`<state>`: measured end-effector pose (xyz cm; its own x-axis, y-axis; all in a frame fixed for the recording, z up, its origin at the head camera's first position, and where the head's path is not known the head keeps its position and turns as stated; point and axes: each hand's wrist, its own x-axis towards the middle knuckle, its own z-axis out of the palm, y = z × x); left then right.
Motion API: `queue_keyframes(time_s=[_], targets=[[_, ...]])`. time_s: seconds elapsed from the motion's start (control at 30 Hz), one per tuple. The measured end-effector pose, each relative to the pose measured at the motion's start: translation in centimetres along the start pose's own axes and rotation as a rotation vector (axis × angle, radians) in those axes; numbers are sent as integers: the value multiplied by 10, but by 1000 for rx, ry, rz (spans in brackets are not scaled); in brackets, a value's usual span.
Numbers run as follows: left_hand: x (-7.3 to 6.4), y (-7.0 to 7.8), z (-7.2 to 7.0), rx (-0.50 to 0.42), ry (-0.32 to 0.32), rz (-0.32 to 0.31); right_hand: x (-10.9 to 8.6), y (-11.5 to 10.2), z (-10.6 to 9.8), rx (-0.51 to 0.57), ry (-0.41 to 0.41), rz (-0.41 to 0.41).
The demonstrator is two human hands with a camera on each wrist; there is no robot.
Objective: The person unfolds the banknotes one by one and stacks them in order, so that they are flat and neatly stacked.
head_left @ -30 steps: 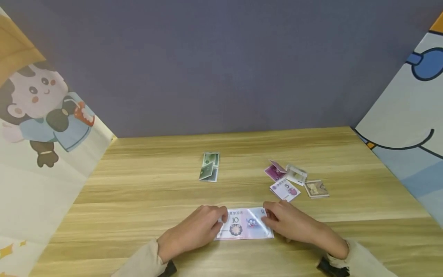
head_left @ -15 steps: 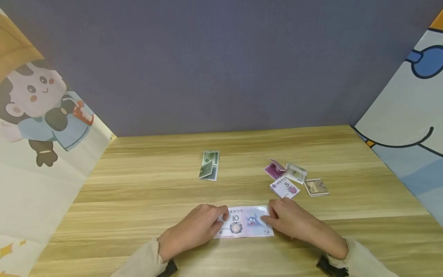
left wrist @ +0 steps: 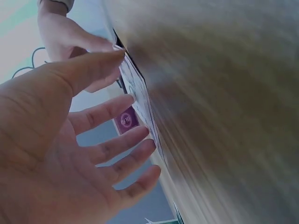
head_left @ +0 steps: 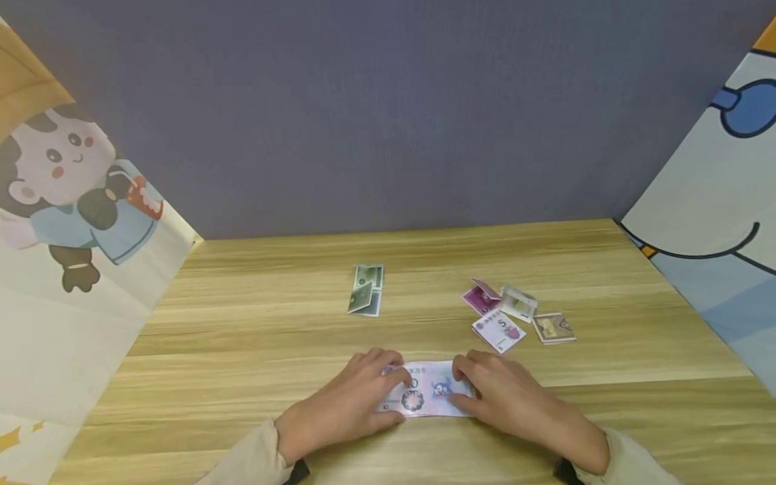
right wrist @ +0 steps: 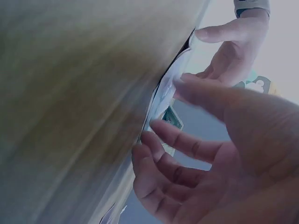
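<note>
Table [head_left: 242,350]: wood-grained, bearing all notes listed.

Left hand [head_left: 354,394]: at the 10 note's left end; fingers now spread, thumb apart at the near edge, where half a second earlier they had bunched at that end.

Right hand [head_left: 506,391]: at the right end, moved inward since then; fingers loosely bent, thumb parted from them, no pinch visible.

10 note [head_left: 427,399]: near middle of table, between the hands, unfolded; both ends partly covered. The change read as a shift of hold, with folding not yet evident.

Folded notes, smaller: green pair [head_left: 367,277], far, left of centre; 5 note [head_left: 498,331], purple note [head_left: 480,301], pale note [head_left: 518,304] and brown note [head_left: 554,328], clustered right.
</note>
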<state>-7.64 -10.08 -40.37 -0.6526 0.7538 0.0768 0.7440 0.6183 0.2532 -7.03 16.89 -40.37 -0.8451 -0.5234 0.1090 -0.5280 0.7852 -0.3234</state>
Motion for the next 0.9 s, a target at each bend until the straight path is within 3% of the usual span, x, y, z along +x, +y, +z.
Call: queue_keyframes(time_s=[0.17, 0.43, 0.9], targets=[[-1, -1, 0, 11, 4, 28, -1, 0, 1, -78, 3, -66], [-1, 0, -2, -11, -7, 17, 1, 5, 1, -79, 10, -158], [-1, -3, -2, -40, -22, 5, 2, 10, -1, -41, -12, -181]])
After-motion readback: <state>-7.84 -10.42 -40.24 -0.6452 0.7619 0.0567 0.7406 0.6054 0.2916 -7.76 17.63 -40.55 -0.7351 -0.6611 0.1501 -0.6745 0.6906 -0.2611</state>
